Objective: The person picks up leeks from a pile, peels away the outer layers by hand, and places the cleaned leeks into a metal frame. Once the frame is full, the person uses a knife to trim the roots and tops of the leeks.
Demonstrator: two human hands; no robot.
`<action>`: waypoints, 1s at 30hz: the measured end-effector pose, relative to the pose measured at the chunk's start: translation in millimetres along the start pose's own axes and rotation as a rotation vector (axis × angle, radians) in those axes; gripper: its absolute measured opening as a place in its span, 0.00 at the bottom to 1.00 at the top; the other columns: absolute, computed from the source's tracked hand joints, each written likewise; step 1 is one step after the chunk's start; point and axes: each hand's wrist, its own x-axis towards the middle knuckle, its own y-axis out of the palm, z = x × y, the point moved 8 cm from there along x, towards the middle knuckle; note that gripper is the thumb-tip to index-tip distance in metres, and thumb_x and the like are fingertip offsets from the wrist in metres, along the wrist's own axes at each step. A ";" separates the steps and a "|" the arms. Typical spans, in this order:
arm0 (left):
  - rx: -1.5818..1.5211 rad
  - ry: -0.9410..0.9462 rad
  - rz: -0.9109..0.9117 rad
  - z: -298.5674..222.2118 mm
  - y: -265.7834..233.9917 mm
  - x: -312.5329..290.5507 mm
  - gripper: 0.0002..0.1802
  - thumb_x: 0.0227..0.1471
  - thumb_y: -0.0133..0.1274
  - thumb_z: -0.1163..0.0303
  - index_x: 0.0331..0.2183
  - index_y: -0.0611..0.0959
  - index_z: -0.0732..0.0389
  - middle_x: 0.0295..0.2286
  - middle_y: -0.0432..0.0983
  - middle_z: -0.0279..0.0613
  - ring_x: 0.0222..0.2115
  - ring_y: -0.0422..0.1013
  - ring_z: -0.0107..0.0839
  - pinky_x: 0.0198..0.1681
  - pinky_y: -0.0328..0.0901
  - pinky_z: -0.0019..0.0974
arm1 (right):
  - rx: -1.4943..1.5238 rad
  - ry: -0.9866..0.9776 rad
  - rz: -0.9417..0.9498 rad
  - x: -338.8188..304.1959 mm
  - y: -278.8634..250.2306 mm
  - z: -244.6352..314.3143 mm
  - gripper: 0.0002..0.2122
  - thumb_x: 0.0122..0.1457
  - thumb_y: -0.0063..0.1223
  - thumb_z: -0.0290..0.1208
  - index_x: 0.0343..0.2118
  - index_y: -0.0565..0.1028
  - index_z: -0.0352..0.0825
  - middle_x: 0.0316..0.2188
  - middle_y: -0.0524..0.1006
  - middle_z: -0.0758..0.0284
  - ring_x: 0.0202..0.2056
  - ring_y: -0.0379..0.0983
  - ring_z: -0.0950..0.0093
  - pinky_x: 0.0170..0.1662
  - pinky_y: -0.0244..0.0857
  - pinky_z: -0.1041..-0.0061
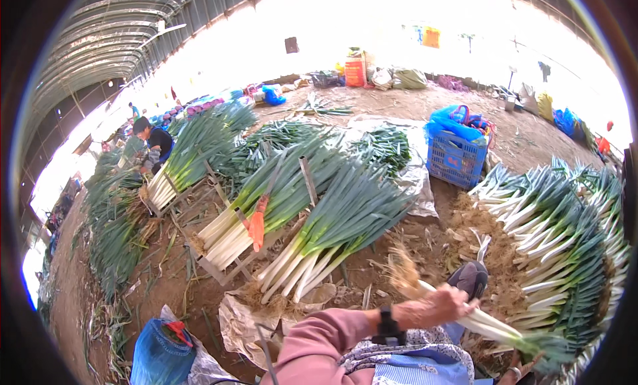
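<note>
In front of my lap, my left hand (440,306) is closed around the white shaft of a leek (490,325). Its shaggy roots (403,273) point up and left, and its green leaves (548,350) trail to the lower right. I cannot tell whether more than one leek is in that grip. My right hand (522,370) shows only in part at the lower edge, beneath the leaves, with its fingers mostly hidden. Close by on my right lies a long heap of leeks (555,252), roots facing me. A bundle of leeks (332,225) rests on the ground ahead.
A wooden rack (216,272) cradles another leek bundle (272,202), with orange strips (256,224) hanging from it. Beyond stands a blue crate (456,158) topped with blue plastic. My shoe (468,279) is beside the roots. A blue bundle (161,352) sits lower left. Another person (156,142) works at far left.
</note>
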 end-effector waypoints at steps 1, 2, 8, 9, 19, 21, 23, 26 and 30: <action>0.059 -0.131 0.066 21.1 15.9 -23.5 0.21 0.44 0.51 0.67 0.43 0.73 0.60 0.20 0.67 0.32 0.20 0.69 0.25 0.19 0.62 0.29 | 0.079 0.053 0.317 -42.3 79.2 29.7 0.27 0.51 0.57 0.29 0.55 0.63 0.34 0.48 0.70 0.57 0.47 0.66 0.65 0.52 0.62 0.65; 0.091 -0.143 -0.025 40.0 7.3 -41.1 0.18 0.44 0.50 0.66 0.41 0.73 0.60 0.19 0.66 0.31 0.21 0.69 0.25 0.18 0.60 0.29 | 0.138 0.080 0.585 -104.5 146.5 118.5 0.29 0.49 0.59 0.27 0.55 0.62 0.34 0.49 0.69 0.56 0.48 0.65 0.65 0.50 0.64 0.60; 0.106 -0.466 -0.036 98.4 -24.7 -78.2 0.30 0.41 0.52 0.73 0.50 0.70 0.61 0.24 0.66 0.41 0.28 0.66 0.36 0.38 0.56 0.42 | 1.054 0.947 0.380 -136.4 270.5 152.9 0.22 0.49 0.60 0.27 0.48 0.68 0.31 0.50 0.67 0.55 0.51 0.62 0.60 0.56 0.52 0.51; 0.095 -0.501 -0.045 103.4 -23.0 -80.3 0.28 0.44 0.50 0.73 0.51 0.70 0.61 0.26 0.67 0.41 0.29 0.66 0.36 0.41 0.56 0.45 | 1.035 0.948 0.367 -155.3 296.0 180.2 0.23 0.49 0.59 0.26 0.49 0.66 0.32 0.51 0.66 0.55 0.54 0.59 0.59 0.57 0.50 0.49; -0.139 -0.451 -0.062 65.2 -1.4 -25.9 0.27 0.45 0.47 0.75 0.51 0.69 0.60 0.29 0.69 0.43 0.30 0.69 0.37 0.35 0.61 0.43 | 1.037 0.990 0.570 -227.3 345.2 215.3 0.21 0.52 0.55 0.25 0.50 0.65 0.31 0.50 0.67 0.57 0.54 0.60 0.59 0.59 0.51 0.49; -0.249 -0.508 -0.085 69.7 7.7 -34.9 0.23 0.44 0.49 0.77 0.46 0.70 0.61 0.28 0.70 0.47 0.28 0.70 0.43 0.29 0.63 0.41 | 1.013 0.979 0.529 -234.9 348.7 228.7 0.21 0.53 0.55 0.25 0.50 0.65 0.32 0.50 0.67 0.57 0.53 0.61 0.59 0.58 0.53 0.51; -0.463 -0.523 -0.094 71.8 17.9 -46.1 0.22 0.43 0.51 0.77 0.44 0.70 0.62 0.28 0.70 0.48 0.28 0.70 0.46 0.29 0.63 0.43 | 0.836 0.792 0.742 -239.3 359.1 250.2 0.20 0.54 0.55 0.28 0.50 0.65 0.33 0.49 0.69 0.59 0.52 0.64 0.62 0.58 0.56 0.56; -0.785 -0.579 -0.050 76.0 24.6 -49.2 0.21 0.40 0.57 0.76 0.40 0.70 0.64 0.27 0.72 0.53 0.29 0.70 0.54 0.29 0.65 0.45 | 0.707 0.641 0.985 -254.1 379.4 272.3 0.21 0.52 0.59 0.31 0.48 0.66 0.32 0.44 0.71 0.64 0.48 0.68 0.68 0.53 0.63 0.63; -1.267 -0.608 0.130 67.4 25.9 -40.6 0.20 0.41 0.58 0.71 0.38 0.71 0.66 0.28 0.73 0.50 0.28 0.71 0.34 0.32 0.65 0.36 | 0.625 0.864 1.159 -310.2 395.6 241.7 0.22 0.51 0.59 0.34 0.47 0.66 0.32 0.43 0.72 0.62 0.47 0.69 0.66 0.52 0.64 0.64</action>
